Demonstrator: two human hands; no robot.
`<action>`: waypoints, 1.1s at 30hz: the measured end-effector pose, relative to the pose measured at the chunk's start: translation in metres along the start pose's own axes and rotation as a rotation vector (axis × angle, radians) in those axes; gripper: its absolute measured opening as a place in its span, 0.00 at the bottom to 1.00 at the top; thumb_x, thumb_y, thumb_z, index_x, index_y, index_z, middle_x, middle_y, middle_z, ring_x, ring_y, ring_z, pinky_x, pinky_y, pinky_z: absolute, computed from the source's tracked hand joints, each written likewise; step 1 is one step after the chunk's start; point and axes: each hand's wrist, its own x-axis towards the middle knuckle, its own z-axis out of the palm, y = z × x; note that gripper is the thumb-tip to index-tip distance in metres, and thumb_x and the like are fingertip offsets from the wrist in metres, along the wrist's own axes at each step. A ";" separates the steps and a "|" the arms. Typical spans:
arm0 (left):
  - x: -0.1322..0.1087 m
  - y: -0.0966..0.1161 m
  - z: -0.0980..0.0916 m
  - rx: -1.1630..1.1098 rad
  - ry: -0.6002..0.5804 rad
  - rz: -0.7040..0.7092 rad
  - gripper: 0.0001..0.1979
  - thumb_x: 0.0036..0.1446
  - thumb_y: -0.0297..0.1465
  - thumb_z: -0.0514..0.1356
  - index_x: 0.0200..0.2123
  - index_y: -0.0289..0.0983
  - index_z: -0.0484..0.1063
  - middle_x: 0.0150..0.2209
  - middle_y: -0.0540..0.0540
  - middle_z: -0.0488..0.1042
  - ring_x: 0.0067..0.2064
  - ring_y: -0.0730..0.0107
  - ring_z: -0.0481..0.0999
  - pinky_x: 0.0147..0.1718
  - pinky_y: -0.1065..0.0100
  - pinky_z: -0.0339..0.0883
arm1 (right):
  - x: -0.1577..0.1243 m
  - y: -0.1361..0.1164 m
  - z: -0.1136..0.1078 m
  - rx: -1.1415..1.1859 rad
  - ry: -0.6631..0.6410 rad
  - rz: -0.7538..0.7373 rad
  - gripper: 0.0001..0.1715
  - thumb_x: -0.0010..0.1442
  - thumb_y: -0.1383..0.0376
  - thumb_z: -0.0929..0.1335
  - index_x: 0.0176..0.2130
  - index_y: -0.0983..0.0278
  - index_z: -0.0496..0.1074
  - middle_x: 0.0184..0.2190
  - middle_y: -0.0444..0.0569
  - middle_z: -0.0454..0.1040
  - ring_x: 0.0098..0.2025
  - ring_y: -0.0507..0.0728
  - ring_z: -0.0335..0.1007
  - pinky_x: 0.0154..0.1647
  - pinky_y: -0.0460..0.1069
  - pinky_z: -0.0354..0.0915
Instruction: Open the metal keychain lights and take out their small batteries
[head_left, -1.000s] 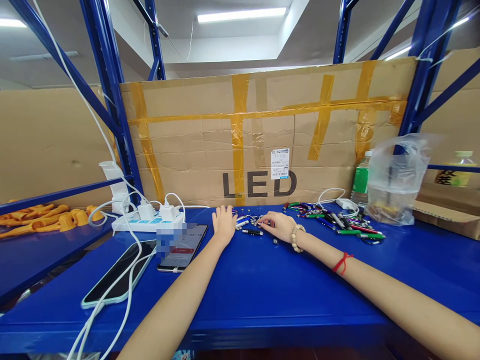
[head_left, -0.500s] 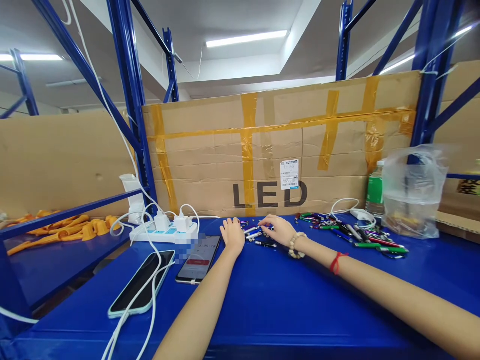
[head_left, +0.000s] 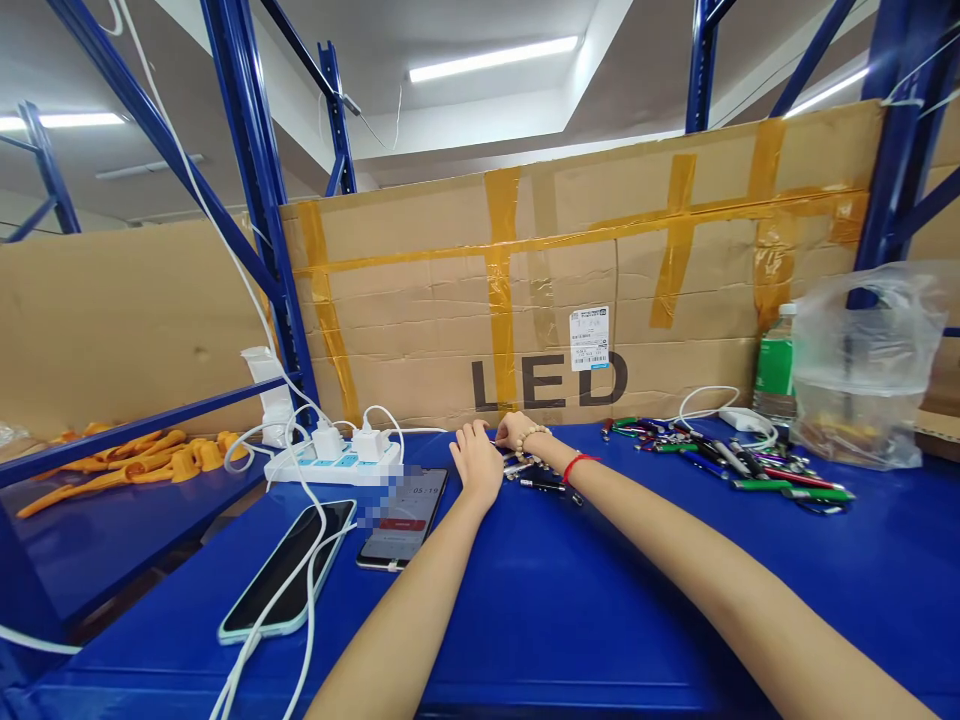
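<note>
My left hand point(head_left: 478, 462) lies palm down with its fingers stretched forward on the blue shelf, just right of a phone. Against its fingertips comes my right hand point(head_left: 517, 430), its fingers bent down and drawn together; what they hold is hidden. A bead bracelet and a red string circle the right wrist. Under and beside the right wrist lies a small group of pens point(head_left: 541, 485), black and white ones among them, partly covered by the hand. Farther right spreads a bigger loose pile of pens point(head_left: 724, 458) in green, red, blue, black and silver.
Left of my hands are a phone point(head_left: 405, 522) with a lit screen, a dark phone point(head_left: 289, 570) crossed by white cables, and a white power strip point(head_left: 337, 466). A cardboard sheet point(head_left: 420, 330) closes the back. A bottle point(head_left: 775, 370) and plastic bag point(head_left: 866, 370) stand at right.
My right hand has moved left, close to the left hand, and its fingers are more bent. The left hand has turned slightly right. The view has shifted a little.
</note>
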 end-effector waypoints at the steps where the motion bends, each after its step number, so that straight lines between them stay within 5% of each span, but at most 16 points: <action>1: 0.000 0.001 0.000 -0.002 -0.001 0.012 0.15 0.54 0.22 0.44 0.42 0.39 0.61 0.44 0.44 0.67 0.47 0.62 0.62 0.44 0.61 0.53 | -0.001 0.001 -0.001 0.010 -0.009 0.029 0.01 0.41 0.69 0.70 0.21 0.64 0.75 0.24 0.50 0.76 0.29 0.55 0.72 0.30 0.45 0.66; 7: -0.002 0.002 -0.005 -0.054 0.015 0.031 0.14 0.55 0.22 0.43 0.42 0.39 0.61 0.43 0.44 0.67 0.47 0.63 0.63 0.43 0.62 0.54 | -0.015 0.007 -0.020 0.155 0.063 0.152 0.07 0.43 0.65 0.69 0.22 0.67 0.75 0.27 0.55 0.76 0.34 0.59 0.72 0.35 0.48 0.65; 12: -0.001 0.000 -0.007 -0.234 0.048 0.016 0.13 0.56 0.23 0.43 0.41 0.40 0.61 0.42 0.45 0.68 0.47 0.65 0.63 0.43 0.63 0.55 | -0.032 0.022 -0.048 0.430 0.190 0.222 0.19 0.54 0.57 0.62 0.36 0.67 0.75 0.29 0.51 0.77 0.38 0.55 0.72 0.36 0.44 0.66; 16: -0.003 0.005 -0.002 -0.398 0.019 0.077 0.12 0.56 0.25 0.44 0.39 0.39 0.63 0.40 0.46 0.69 0.45 0.66 0.65 0.43 0.64 0.57 | -0.067 0.034 -0.061 0.642 0.161 0.220 0.20 0.57 0.57 0.60 0.39 0.67 0.72 0.36 0.50 0.76 0.37 0.50 0.72 0.29 0.38 0.65; 21: -0.015 0.022 0.005 -0.566 -0.146 0.304 0.11 0.57 0.31 0.46 0.38 0.39 0.65 0.35 0.48 0.70 0.37 0.70 0.68 0.37 0.68 0.60 | -0.111 0.036 -0.061 1.219 0.021 0.301 0.12 0.55 0.61 0.63 0.34 0.67 0.71 0.37 0.53 0.75 0.36 0.50 0.72 0.25 0.39 0.64; 26: -0.021 0.029 0.005 -0.491 -0.207 0.475 0.12 0.55 0.37 0.49 0.37 0.40 0.68 0.32 0.50 0.71 0.35 0.70 0.68 0.36 0.69 0.60 | -0.119 0.039 -0.050 1.205 0.021 0.337 0.10 0.53 0.62 0.66 0.32 0.67 0.71 0.30 0.50 0.74 0.30 0.48 0.70 0.22 0.38 0.61; 33: -0.015 0.026 0.000 -0.344 -0.116 0.401 0.13 0.57 0.34 0.47 0.43 0.41 0.66 0.36 0.48 0.71 0.38 0.68 0.67 0.39 0.65 0.58 | -0.119 0.048 -0.047 1.050 0.080 0.051 0.12 0.48 0.60 0.68 0.31 0.67 0.71 0.26 0.46 0.72 0.25 0.46 0.65 0.19 0.38 0.59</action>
